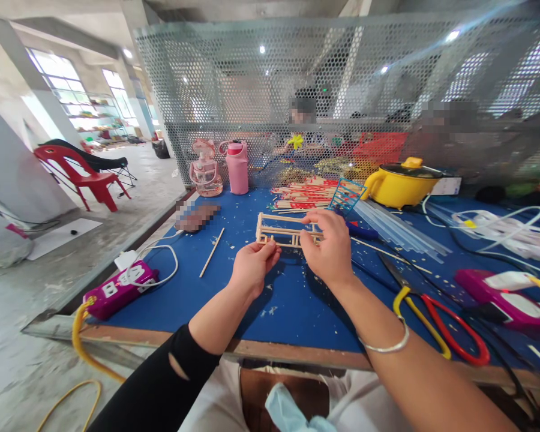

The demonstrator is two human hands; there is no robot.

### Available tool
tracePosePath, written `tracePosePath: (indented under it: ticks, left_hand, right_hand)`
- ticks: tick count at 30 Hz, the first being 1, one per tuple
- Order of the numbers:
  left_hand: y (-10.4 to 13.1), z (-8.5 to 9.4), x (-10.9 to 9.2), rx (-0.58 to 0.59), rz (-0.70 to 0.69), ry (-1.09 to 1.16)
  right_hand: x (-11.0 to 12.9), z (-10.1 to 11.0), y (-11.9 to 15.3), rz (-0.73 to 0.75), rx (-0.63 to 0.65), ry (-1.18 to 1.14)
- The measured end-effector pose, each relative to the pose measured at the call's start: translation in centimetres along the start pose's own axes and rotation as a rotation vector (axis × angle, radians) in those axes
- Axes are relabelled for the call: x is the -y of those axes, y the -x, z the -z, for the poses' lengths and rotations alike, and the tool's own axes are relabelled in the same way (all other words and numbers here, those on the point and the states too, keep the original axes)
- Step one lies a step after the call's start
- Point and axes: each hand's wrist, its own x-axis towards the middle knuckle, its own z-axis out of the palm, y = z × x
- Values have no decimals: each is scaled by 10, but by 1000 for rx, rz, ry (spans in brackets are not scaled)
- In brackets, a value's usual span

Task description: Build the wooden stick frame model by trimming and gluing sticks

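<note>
Just above the blue tabletop [247,294], a small open frame of thin wooden sticks [281,230] is held between both hands. My left hand [255,264] is closed, its thumb and fingers pinching the frame's lower left part. On the right side, my right hand [327,243] grips the frame with thumb below and fingers curved over the top. Parts of the frame's right end are hidden behind that hand. A loose wooden stick [212,252] lies on the table to the left.
Scissors [409,294] with red and yellow handles lie right. Purple power strips [117,292] sit at both sides. Behind are bundled sticks [310,193], clear glue sticks [400,228], a yellow pot [400,185] and a pink bottle [237,168]. A perforated metal screen [252,78] stands beyond, with people behind it.
</note>
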Motion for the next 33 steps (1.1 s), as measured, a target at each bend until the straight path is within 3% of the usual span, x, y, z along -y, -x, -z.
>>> tracePosePath:
  ticks: [2, 4, 6, 9, 12, 14, 26, 29, 31, 33]
  left_hand:
    - [-1, 1, 0, 1, -1, -1]
    - [-1, 1, -1, 2, 3, -3]
    - [-2, 1, -1, 6, 5, -5]
    - [-2, 2, -1, 13, -3, 0]
    - [-3, 2, 0, 25, -15, 4]
    - [-4, 3, 0, 36, -23, 2]
    - [-9, 8, -1, 118, -141, -120]
    - [-10, 5, -7, 166, -223, -207]
    - [-12, 1, -17, 213, -277, -291]
    - [-13, -7, -31, 273, -315, -374]
  right_hand:
    - [-6, 11, -6, -38, -61, 0]
    - [-14, 32, -9, -141, -36, 33]
    - [-26, 62, -3, -247, 206, 120]
    - [-49, 112, 26, -384, 627, 515]
    - [-71, 149, 62, -454, 815, 739]
    - [-79, 160, 78, -479, 870, 714]
    - [-79, 160, 73, -551, 864, 723]
    - [-61, 150, 66, -403, 690, 785]
    - [-39, 134, 54, -224, 532, 606]
    - [-14, 110, 34, -51, 468, 350]
